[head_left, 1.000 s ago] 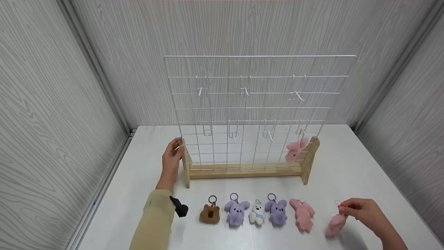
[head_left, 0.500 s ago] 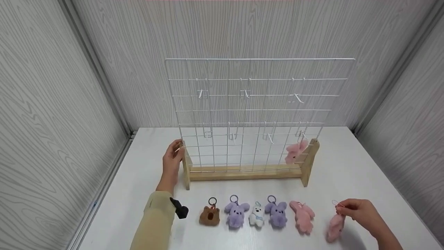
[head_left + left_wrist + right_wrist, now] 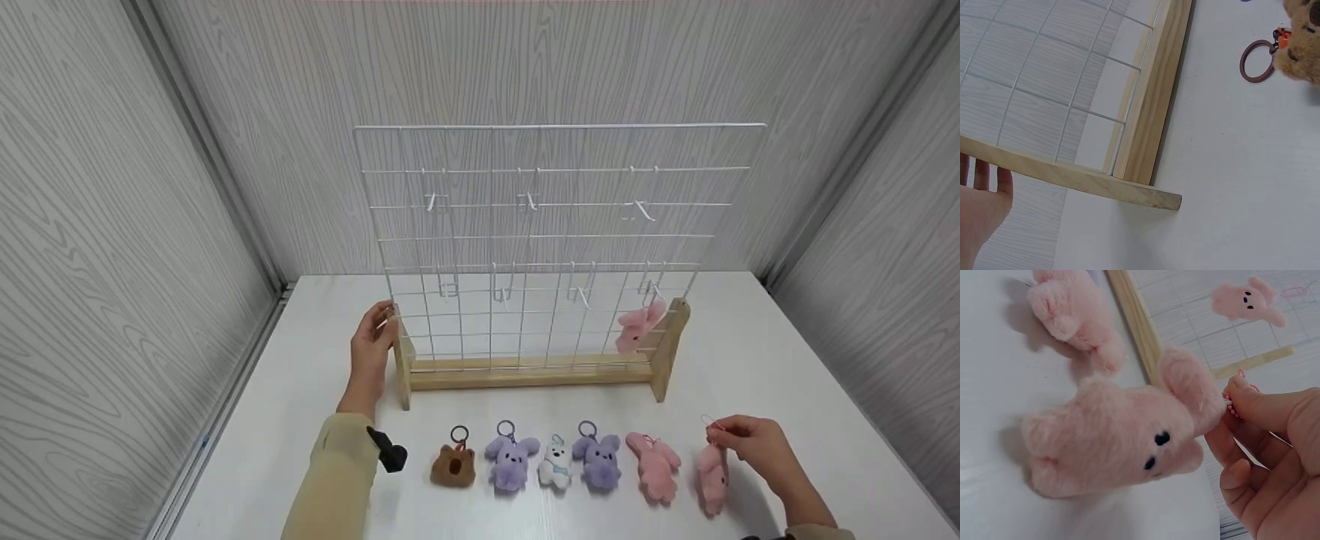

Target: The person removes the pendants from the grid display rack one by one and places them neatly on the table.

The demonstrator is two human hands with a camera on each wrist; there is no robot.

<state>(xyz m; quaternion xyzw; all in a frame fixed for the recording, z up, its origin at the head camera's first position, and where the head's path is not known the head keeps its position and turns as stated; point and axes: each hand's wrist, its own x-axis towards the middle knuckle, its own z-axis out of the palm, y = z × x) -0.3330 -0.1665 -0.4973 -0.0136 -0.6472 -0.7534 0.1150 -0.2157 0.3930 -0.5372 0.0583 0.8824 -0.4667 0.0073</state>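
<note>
My right hand pinches the thin pink loop of a pink plush rabbit keychain. In the right wrist view this rabbit hangs by the loop, black eyes showing, its feet close over the table. A second pink plush keychain lies just left of it. My left hand holds the left wooden upright of a white wire grid display rack; its fingertips meet the wood's edge in the left wrist view. Another pink plush hangs on the rack's lower right hook.
In a row before the rack lie a brown bear keychain, two purple plush keychains, one purple and another purple, and a white plush between them. Several white hooks stick out of the grid. Grey wood-patterned panels surround the white table.
My right hand has moved left with the pink rabbit, which now hangs more upright, nearer the other pink plush. The left hand stays on the upright.
</note>
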